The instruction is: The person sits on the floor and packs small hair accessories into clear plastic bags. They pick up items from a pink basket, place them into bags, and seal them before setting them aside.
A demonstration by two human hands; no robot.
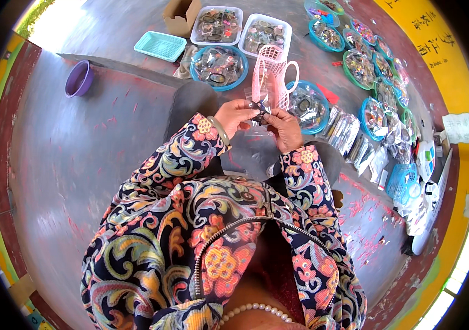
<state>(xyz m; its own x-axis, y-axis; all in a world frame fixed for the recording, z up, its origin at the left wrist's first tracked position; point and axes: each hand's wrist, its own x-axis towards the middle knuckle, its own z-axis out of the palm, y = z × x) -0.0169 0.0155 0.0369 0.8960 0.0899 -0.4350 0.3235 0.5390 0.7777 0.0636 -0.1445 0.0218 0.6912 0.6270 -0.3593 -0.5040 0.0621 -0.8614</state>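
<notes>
Left hand point(233, 116) and right hand point(285, 130) pinch one dark item point(259, 114); two white trays point(216, 43) lie beyond.

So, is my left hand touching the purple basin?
Apart. The head view shows a wide stretch of grey floor between your left hand and the purple basin, which stands well off to the left.

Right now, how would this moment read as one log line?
left fingers: holding small dark item; right fingers: holding same item; beyond: pink basket
</notes>
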